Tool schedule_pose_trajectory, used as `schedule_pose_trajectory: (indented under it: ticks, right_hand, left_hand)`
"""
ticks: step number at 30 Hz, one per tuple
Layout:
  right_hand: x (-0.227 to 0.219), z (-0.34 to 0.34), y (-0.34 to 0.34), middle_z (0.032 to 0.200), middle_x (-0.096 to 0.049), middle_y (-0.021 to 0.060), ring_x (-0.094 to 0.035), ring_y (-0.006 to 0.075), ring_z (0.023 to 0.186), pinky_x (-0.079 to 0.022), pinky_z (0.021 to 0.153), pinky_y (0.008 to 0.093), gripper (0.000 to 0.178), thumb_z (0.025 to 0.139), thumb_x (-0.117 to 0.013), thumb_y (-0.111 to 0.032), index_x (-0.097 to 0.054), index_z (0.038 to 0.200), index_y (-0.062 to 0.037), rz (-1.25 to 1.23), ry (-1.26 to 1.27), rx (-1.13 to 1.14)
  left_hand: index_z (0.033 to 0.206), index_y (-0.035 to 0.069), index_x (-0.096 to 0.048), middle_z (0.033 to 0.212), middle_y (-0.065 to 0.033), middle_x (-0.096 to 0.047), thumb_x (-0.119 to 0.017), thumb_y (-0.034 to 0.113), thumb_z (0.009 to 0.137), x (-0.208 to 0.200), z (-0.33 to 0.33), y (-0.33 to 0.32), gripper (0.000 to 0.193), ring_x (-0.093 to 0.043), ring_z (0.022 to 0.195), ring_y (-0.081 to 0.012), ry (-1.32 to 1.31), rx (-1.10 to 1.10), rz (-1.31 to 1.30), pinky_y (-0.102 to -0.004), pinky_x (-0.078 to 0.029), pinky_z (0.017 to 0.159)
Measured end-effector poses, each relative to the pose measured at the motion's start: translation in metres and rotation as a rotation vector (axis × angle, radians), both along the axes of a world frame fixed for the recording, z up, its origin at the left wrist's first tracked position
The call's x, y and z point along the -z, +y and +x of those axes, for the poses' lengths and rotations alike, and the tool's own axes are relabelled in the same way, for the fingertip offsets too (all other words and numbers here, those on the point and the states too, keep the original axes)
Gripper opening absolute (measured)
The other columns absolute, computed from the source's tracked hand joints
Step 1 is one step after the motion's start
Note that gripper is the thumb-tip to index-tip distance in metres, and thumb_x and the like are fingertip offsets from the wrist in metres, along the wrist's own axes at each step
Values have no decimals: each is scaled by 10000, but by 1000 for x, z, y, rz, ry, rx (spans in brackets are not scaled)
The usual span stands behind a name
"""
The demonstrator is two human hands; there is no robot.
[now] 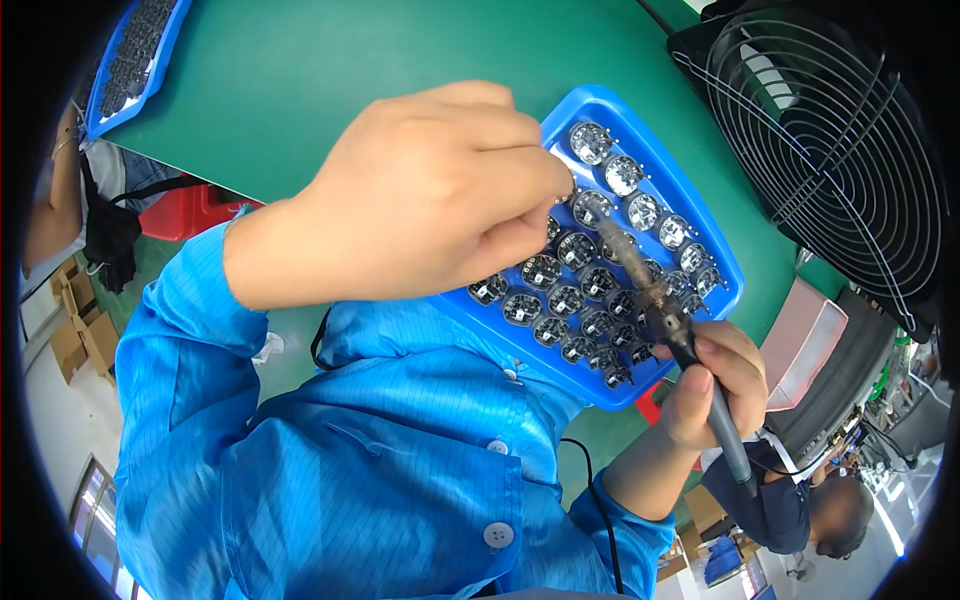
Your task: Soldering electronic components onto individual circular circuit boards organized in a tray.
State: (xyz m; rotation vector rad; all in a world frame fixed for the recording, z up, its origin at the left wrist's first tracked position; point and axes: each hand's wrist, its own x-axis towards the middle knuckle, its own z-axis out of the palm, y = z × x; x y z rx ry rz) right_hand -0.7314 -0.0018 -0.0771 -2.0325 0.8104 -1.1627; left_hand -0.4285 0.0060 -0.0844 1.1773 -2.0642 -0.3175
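Note:
My right hand [722, 388] grips a soldering iron [735, 450] by its dark grey handle. The iron's metal barrel slants up and left over a blue tray [728, 250], its tip close to one of the round parts. Above the tray's left side, my left hand [430, 190] is closed in a pinch near that tip; whatever its fingertips hold is hidden. In the tray stand rows of round, clear-sided parts [575, 250] with small circuit boards and pins. Those nearest the far edge [590, 142] look shinier, with less dark board showing.
A black fan with a wire guard [820, 170] stands at the right of the green table [300, 60]. Another blue tray [160, 70] with small dark pieces lies far left. A pink bin [808, 345] is at right. Other people [770, 510] are nearby, and a cable [600, 510] hangs beside my right arm.

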Motion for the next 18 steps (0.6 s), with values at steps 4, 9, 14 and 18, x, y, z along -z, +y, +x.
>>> schedule_pose_trajectory:
  ticks: [4,9,14,18]
  right_hand:
    - [1,12,2,797,-703,203,-684,287,630,-574,580,366,273,862,-813,-151,-640,912,54,3,26,-8]
    - [2,28,0,848,-715,222,-702,288,665,-592,607,361,251,828,-814,-102,-649,934,54,-28,129,-37]
    - [1,31,2,848,-715,222,-700,288,661,-590,606,352,241,832,-809,-94,-644,928,53,-17,120,7]
    - [-1,29,4,833,-712,218,-695,287,654,-579,590,351,240,844,-802,-109,-642,922,52,-22,144,0]
  left_hand:
    - [938,48,-729,646,-49,-530,-752,-50,716,-3,10,4,244,-513,586,-228,6,-38,-7,-355,-416,530]
    - [934,47,-727,645,-47,-529,-746,-50,719,1,16,2,237,-513,587,-226,0,-48,-14,-357,-418,527]
    - [931,46,-725,648,-47,-533,-743,-52,713,5,18,1,240,-527,595,-228,5,-52,-24,-360,-436,531]
    - [934,44,-725,645,-48,-527,-744,-56,708,7,18,1,248,-525,590,-228,27,-46,-47,-362,-435,528]
